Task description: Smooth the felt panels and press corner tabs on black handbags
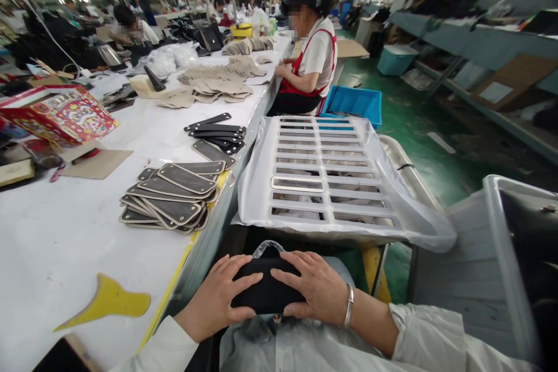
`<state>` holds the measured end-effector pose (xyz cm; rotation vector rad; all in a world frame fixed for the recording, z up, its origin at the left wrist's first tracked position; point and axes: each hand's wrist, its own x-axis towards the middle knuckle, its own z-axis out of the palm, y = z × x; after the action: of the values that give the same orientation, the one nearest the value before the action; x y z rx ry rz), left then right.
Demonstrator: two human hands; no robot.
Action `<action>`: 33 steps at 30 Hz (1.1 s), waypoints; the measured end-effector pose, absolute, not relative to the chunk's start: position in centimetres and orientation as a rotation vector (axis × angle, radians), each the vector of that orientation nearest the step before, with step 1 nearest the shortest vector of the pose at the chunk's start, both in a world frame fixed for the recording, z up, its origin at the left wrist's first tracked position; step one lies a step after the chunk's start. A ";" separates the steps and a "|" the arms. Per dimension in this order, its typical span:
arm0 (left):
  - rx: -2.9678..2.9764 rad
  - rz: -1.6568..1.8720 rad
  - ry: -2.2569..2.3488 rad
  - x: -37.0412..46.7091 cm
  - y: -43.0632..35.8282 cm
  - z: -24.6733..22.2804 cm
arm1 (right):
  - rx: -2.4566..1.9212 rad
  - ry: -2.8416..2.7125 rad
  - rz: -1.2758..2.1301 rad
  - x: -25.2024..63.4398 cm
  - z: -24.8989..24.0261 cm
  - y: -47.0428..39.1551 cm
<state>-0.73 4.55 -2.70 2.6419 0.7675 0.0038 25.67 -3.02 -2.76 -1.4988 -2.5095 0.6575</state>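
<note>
In my lap is a small black bag (264,302) whose top handle (267,246) is wrapped in clear plastic. My left hand (222,296) grips its left end, thumb low on the near face and fingers over the top. At the other end my right hand (311,285) holds it the same way, a silver bangle on the wrist. To the left on the table lies a pile of dark flat panels with pale edges (174,192). A stack of black strips (220,132) is just beyond it.
A white slatted rack (305,224) stands ahead, right of the white table (52,256). A grey bin (462,296) is close on my right. On the table lie a yellow piece (111,300) and a red box (56,113). A co-worker in a red apron (314,58) sits beyond.
</note>
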 end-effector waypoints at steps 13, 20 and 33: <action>2.499 0.098 0.993 -3.1 3.2 -2.1 | -1.751 -2.381 0.722 28.8 -0.8 -5.5; 1.956 0.370 1.280 -1.5 1.2 -2.9 | -1.913 -2.387 0.934 25.5 -0.6 -1.8; 1.408 0.602 1.427 -1.2 0.5 -3.5 | -1.721 -2.427 1.084 17.7 -1.6 3.4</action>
<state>-1.21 0.49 -3.51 1.4077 1.4265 0.6020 17.65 3.42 -1.64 -1.7210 -2.4269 1.0840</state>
